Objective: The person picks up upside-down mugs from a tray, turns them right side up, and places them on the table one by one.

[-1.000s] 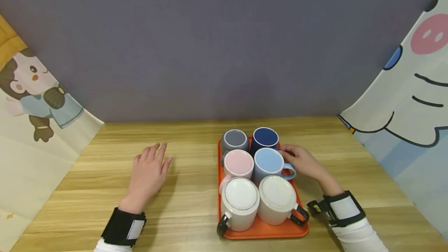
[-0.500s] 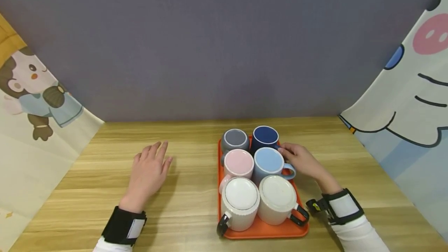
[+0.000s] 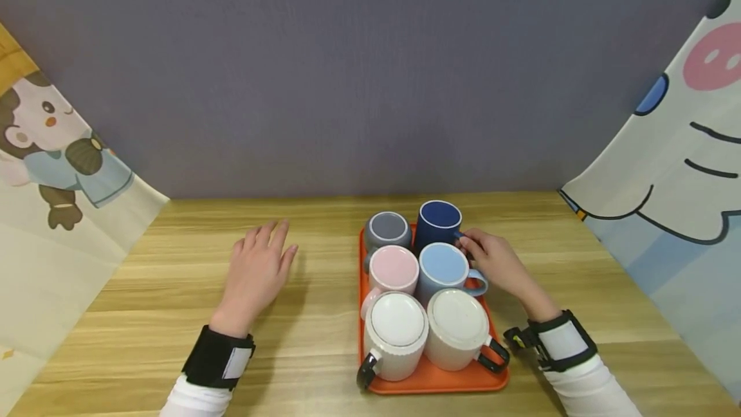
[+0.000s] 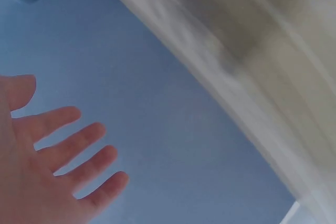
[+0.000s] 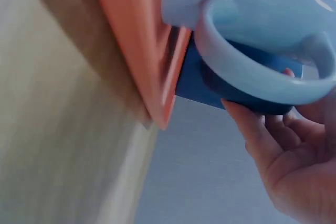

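My right hand [image 3: 496, 264] pinches the handle of a dark blue mug [image 3: 431, 233], which is upside down at the far right corner of an orange tray [image 3: 435, 386]. In the right wrist view, fingers curl round that dark blue handle [image 5: 247, 98], behind the light blue mug's handle [image 5: 262, 85]. Nearest to the gripped mug stand a grey mug [image 3: 388, 229] and the light blue mug [image 3: 443, 264], both bottom up. My left hand [image 3: 258, 272] is spread, palm down over the table's left side, holding nothing; its straight fingers also show in the left wrist view.
A pink mug [image 3: 394, 270] and two white mugs with black handles, one left [image 3: 397, 334] and one right [image 3: 457, 328], also stand inverted on the tray. The wooden table [image 3: 324, 314] ends at a grey back wall [image 3: 347, 82]. Printed curtains hang at both sides.
The dark blue mug has risen slightly with my right hand, showing more of its side above the tray. My left hand has shifted a little right and forward.
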Tool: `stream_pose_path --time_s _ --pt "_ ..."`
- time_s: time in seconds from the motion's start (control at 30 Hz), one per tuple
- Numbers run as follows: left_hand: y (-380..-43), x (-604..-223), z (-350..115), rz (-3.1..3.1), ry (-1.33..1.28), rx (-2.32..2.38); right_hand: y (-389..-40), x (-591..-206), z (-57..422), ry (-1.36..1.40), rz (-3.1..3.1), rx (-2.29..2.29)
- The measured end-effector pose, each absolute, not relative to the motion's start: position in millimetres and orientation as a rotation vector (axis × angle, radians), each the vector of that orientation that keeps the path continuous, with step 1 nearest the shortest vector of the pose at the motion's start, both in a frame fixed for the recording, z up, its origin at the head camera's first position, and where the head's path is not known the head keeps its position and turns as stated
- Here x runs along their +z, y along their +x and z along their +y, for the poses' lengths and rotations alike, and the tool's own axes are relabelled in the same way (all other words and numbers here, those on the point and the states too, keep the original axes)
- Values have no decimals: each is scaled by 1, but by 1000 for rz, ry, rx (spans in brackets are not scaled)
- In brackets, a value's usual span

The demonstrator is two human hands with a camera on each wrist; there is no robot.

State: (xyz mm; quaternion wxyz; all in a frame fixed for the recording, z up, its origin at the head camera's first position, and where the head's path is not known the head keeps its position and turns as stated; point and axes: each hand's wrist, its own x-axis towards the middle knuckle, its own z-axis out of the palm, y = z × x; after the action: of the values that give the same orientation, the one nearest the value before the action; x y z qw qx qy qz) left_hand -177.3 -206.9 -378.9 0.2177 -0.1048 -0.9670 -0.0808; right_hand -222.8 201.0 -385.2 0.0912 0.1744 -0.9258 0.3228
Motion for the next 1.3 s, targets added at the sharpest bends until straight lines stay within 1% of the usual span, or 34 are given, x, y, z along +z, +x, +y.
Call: stream_pose_path --time_s 0.3,0.8,1.1,1.3 --pt "-188 -367 -178 -2562 -365 -309 -221 -369 202 476 -2588 1086" --pt "-199 -348 -126 -2281 -421 -558 -217 -344 197 464 -2335 1583" --pt "-205 -342 -100 -2178 -456 -644 -214 -336 196 481 -2202 1838" --pt "-207 -335 -85 -2161 -508 -694 -212 -331 195 552 -2045 2008"
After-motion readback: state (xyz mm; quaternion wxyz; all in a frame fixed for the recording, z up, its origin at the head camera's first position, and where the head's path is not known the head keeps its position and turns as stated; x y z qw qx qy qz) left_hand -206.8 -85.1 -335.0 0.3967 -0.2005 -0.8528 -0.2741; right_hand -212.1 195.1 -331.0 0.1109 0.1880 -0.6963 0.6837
